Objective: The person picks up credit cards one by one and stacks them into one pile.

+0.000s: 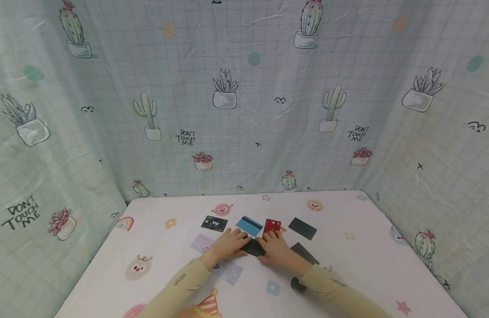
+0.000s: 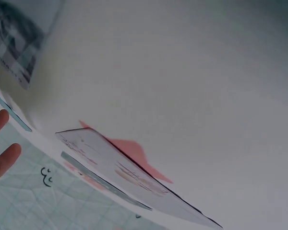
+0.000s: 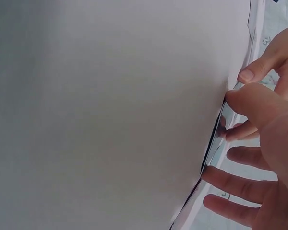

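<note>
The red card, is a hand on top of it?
No, the red card lies bare just beyond the right hand, which rests on a black card.

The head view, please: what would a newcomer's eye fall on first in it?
Probably the two hands meeting at the middle of the table: the left hand and right hand both touch a black card lying flat between them. Behind them a row of cards catches the eye, above all the red card and the blue card. The cactus curtain fills the background.
</note>
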Demonstrator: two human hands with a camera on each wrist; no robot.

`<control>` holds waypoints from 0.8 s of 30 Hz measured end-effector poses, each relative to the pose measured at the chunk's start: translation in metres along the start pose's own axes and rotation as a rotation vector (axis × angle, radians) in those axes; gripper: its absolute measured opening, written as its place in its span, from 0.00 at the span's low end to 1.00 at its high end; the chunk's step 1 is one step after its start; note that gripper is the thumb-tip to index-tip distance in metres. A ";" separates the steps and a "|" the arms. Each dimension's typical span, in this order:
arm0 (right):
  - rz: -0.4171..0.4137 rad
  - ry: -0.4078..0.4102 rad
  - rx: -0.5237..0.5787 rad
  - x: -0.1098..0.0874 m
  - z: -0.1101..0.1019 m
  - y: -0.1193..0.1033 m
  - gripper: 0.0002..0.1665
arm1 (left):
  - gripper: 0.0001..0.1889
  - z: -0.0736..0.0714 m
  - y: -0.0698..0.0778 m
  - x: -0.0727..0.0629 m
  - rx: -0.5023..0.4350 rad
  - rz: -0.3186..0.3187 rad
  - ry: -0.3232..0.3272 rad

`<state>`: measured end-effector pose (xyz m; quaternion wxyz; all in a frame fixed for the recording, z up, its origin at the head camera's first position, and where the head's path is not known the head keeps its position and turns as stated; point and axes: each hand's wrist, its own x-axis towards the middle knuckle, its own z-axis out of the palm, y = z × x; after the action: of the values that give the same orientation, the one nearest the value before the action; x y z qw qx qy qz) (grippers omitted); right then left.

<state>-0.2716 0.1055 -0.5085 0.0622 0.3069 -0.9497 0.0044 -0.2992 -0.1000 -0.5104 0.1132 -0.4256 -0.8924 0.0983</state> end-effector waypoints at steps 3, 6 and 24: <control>-0.004 -0.005 -0.001 0.001 0.001 0.001 0.34 | 0.25 0.001 -0.001 -0.001 0.032 0.029 0.027; -0.009 -0.013 -0.007 0.001 0.002 0.001 0.33 | 0.24 0.003 -0.002 -0.001 0.068 0.059 0.047; -0.070 -0.018 -0.031 0.002 0.002 -0.001 0.31 | 0.24 0.002 0.000 -0.003 0.087 0.088 0.032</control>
<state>-0.2730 0.1039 -0.5101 0.0586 0.3389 -0.9389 -0.0154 -0.2976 -0.1024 -0.5126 0.1413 -0.4606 -0.8658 0.1352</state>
